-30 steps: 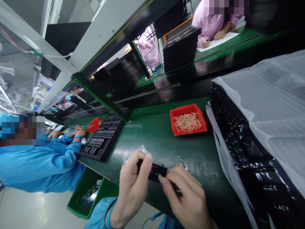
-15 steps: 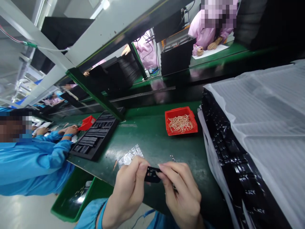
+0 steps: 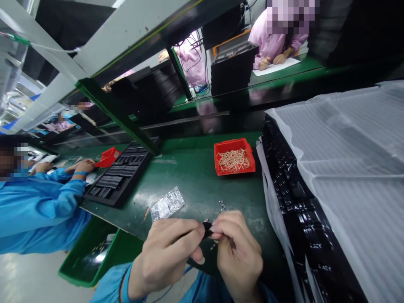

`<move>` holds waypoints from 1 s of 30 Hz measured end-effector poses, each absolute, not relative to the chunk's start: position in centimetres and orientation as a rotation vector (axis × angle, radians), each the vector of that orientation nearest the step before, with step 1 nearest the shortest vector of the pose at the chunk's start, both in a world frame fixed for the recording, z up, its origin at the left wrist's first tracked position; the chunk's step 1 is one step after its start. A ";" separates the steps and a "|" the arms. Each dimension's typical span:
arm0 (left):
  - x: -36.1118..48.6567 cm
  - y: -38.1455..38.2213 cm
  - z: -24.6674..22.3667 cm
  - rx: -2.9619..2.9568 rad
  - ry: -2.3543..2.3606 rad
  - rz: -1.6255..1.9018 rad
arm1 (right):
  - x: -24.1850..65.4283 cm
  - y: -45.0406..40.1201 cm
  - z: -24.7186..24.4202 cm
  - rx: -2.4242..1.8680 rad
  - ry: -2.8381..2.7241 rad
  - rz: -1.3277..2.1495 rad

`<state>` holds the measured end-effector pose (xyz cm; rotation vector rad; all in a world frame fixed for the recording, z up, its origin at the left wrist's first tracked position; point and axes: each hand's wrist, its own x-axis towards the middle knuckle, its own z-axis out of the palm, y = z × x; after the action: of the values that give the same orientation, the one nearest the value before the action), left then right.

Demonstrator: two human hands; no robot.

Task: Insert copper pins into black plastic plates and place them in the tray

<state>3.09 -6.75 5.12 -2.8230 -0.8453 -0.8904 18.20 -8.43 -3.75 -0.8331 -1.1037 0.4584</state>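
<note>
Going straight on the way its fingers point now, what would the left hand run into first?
Past the small black part it holds, the left hand would probably meet the right hand, just opposite; depth is unclear in this single view.

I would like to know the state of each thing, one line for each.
Left hand: fingers curled, touching black part
Right hand: pinching that part
Black part: mostly hidden by fingers
Red bin: open, holding pale strands
Shiny bag: lying on green table
Small shiny pieces: loose on table
Black tray: open, holding dark strips
Green bin: open
White sheet: draped over black stack
</note>
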 end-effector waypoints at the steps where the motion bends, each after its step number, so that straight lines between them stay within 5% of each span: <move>1: 3.1 -6.9 5.2 -2.807 -0.852 -0.920 | 18.2 -8.5 -3.8 -0.803 -1.105 0.449; 12: 4.0 -7.7 8.5 -2.831 -1.002 -1.074 | 18.7 -9.2 -4.0 -0.717 -1.241 0.414; 25: 0.4 -8.1 7.3 -3.040 -1.144 -0.828 | 18.8 -9.1 -4.1 -0.697 -1.474 0.642; 30: 0.0 -6.6 7.8 -3.270 -0.782 -0.774 | 18.6 -9.2 -4.0 -0.643 -1.548 0.856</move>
<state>0.05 -6.55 7.78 -3.2701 -0.7825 -0.7741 18.60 -9.19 -4.00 -0.6429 -1.5477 0.8557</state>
